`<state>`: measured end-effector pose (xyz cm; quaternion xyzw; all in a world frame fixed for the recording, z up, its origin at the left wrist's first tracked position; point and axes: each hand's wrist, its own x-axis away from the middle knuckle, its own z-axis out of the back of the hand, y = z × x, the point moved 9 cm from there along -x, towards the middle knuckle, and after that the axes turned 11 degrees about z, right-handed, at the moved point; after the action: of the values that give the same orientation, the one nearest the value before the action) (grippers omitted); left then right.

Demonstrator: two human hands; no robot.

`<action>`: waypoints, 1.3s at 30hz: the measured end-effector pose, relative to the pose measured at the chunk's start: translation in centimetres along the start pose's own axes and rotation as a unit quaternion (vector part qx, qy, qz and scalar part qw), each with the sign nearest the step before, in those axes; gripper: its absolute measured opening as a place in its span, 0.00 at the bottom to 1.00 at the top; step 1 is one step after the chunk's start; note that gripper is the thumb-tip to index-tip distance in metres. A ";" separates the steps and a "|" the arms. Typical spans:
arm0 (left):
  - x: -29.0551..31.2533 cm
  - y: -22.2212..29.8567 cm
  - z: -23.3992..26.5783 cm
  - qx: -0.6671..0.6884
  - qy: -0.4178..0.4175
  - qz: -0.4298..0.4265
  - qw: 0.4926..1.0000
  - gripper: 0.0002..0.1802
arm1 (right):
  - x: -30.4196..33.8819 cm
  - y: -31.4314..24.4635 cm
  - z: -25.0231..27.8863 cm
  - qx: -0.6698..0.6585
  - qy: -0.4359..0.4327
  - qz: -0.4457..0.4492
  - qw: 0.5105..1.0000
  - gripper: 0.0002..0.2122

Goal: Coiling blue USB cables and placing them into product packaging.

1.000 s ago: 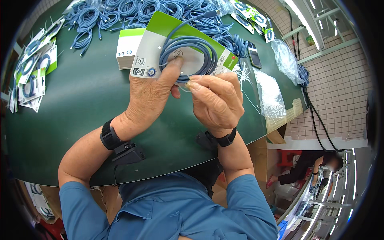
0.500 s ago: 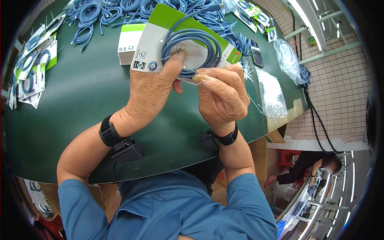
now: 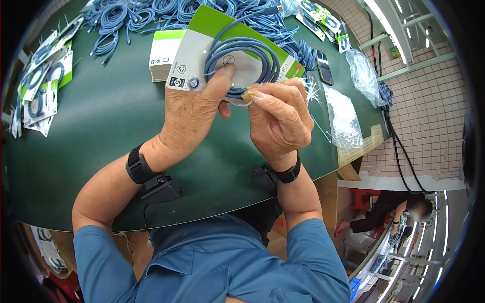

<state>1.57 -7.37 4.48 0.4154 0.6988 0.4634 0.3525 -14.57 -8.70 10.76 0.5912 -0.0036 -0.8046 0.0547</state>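
Note:
My left hand (image 3: 194, 108) is closed on a green and white packaging card (image 3: 194, 55), its thumb pressing a coiled blue USB cable (image 3: 270, 63) flat against the front. The card is tilted over the table. At the coil's lower edge, my right hand (image 3: 280, 116) is closed in a pinch. A thin white strip, like a cable tie (image 3: 241, 104), curves out beside those fingertips; the pinched part is hidden. Behind the held card stands a stack of similar cards (image 3: 160, 73).
Many loose blue cables (image 3: 113, 17) heap along the green table's (image 3: 101, 131) far side. Carded cables (image 3: 43, 96) pile at left, more (image 3: 323, 22) at far right. A phone (image 3: 325, 68), a bag of white cable ties (image 3: 343, 118) and clear plastic (image 3: 362, 76) lie right. Another person (image 3: 386, 207) is beyond.
My right fingertips have shifted slightly left along the coil's lower edge, and the white strip there now bows out in a curve. My left hand and the card have barely moved.

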 end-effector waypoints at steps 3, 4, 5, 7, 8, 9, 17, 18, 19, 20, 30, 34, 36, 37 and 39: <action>0.2 0.5 -0.1 -0.055 0.002 -0.046 0.997 0.11 | 0.0 0.0 -0.1 0.001 -0.001 0.000 1.000 0.13; 0.3 1.0 -0.2 -0.083 0.003 -0.070 0.994 0.09 | -0.1 0.0 -0.2 0.001 -0.007 -0.001 1.000 0.13; 0.3 1.0 -0.2 -0.083 0.003 -0.070 0.994 0.09 | -0.2 0.0 -0.4 0.002 -0.014 -0.002 1.000 0.12; 0.1 0.6 -0.2 -0.080 0.005 -0.029 0.996 0.09 | -0.3 0.2 -0.7 0.003 -0.020 -0.002 1.000 0.12; 0.1 0.3 -0.1 -0.079 0.007 -0.009 0.997 0.09 | -0.1 0.5 -0.9 0.001 -0.016 -0.015 1.000 0.12; 0.1 0.3 -0.2 -0.079 0.007 -0.010 0.997 0.09 | 0.0 0.9 -1.2 0.000 -0.013 -0.027 1.000 0.13; -0.1 -0.2 0.2 -0.138 -0.024 -0.096 0.985 0.10 | -0.5 1.2 -1.8 -0.013 -0.077 -0.091 0.993 0.10; -0.3 -0.7 0.4 -0.112 -0.017 -0.055 0.992 0.09 | -0.2 1.4 -1.7 -0.008 -0.098 -0.100 0.990 0.10; -0.4 -1.3 0.4 -0.085 -0.010 -0.013 0.996 0.09 | -0.2 1.3 -1.4 0.001 -0.095 -0.090 0.991 0.10; -0.4 -1.9 0.4 -0.059 -0.004 0.031 0.998 0.09 | 0.0 1.3 -1.5 -0.007 -0.109 -0.093 0.990 0.10; -0.6 -2.2 0.7 0.030 0.025 0.052 0.998 0.09 | -0.5 0.7 -2.2 -0.019 -0.172 -0.077 0.982 0.13; -0.7 -2.4 0.7 0.036 0.033 0.050 0.998 0.09 | -0.5 0.7 -2.2 -0.007 -0.170 -0.069 0.983 0.14; -0.6 -2.3 0.4 0.042 0.029 0.054 0.997 0.10 | -0.5 0.7 -2.2 0.006 -0.165 -0.080 0.983 0.13; -0.6 -2.3 0.2 0.047 0.023 0.052 0.997 0.10 | -0.5 0.8 -2.0 0.013 -0.158 -0.092 0.983 0.13; -0.4 -2.0 0.2 0.037 0.019 0.047 0.998 0.11 | -0.6 0.8 -2.0 0.022 -0.151 -0.101 0.983 0.13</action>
<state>1.44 -8.07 2.61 0.4513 0.7018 0.4613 0.3015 -12.42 -9.32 10.78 0.4613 0.0300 -0.8858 -0.0412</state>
